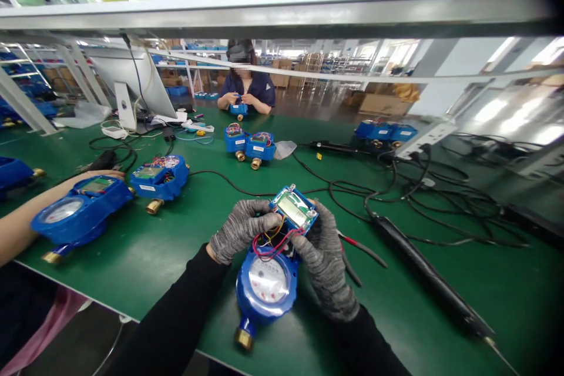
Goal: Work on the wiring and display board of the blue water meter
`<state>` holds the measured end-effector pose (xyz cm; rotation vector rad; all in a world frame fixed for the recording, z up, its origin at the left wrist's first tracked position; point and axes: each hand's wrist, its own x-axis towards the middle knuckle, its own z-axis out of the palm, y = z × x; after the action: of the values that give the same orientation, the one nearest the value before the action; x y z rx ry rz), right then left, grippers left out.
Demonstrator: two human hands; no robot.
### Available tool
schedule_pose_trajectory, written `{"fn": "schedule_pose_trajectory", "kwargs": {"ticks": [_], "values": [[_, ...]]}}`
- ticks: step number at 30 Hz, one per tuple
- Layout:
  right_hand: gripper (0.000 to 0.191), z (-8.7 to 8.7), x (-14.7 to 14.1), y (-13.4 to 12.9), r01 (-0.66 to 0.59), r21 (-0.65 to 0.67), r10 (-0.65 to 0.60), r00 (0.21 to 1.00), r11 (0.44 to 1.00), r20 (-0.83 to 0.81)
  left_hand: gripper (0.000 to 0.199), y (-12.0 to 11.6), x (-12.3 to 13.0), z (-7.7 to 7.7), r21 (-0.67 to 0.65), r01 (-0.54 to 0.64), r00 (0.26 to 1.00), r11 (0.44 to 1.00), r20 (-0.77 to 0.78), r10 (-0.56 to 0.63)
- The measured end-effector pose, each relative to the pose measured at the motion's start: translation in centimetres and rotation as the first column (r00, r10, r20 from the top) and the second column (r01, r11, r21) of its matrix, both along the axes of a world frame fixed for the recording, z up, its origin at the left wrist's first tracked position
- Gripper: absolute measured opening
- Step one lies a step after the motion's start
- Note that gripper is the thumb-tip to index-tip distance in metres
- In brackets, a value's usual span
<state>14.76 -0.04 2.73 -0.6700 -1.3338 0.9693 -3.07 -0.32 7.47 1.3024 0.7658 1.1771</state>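
A blue water meter (267,282) with a round clear dial and a brass fitting lies on the green table in front of me. Above its upper part, a small display module (294,209) is tilted, joined to the meter by red and yellow wires. My left hand (247,228), in a grey knit glove, pinches the module's left side. On the right side, my gloved right hand (326,258) grips the same module, with fingers partly hidden behind it. Red-and-black pliers (362,252) lie just right of my right hand.
A black screwdriver-like tool (427,276) and tangled cables (423,211) lie on the right. More blue meters (161,179) stand at left and centre. Another person's arm (26,217) reaches in from the left; a seated person (251,85) works opposite. A shelf edge (282,12) spans overhead.
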Motion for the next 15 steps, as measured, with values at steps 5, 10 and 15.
{"fn": "schedule_pose_trajectory", "kwargs": {"ticks": [5, 10, 15], "values": [[0.066, -0.2, 0.2, 0.1, 0.072, -0.024, -0.072, 0.997, 0.997, 0.019, 0.024, 0.1, -0.4, -0.3, 0.045, -0.066, 0.995, 0.997, -0.071, 0.069], [0.058, -0.4, 0.4, 0.3, 0.048, -0.024, -0.048, 0.998, 0.999, 0.028, 0.027, 0.0, -1.6, 0.2, -0.037, 0.085, 0.992, 0.996, -0.094, -0.088], [0.064, -0.2, 0.6, 0.4, 0.079, -0.007, -0.079, 0.997, 0.997, 0.014, 0.028, -0.2, -1.3, 0.4, -0.067, 0.015, 0.999, 0.998, 0.033, -0.013]]}}
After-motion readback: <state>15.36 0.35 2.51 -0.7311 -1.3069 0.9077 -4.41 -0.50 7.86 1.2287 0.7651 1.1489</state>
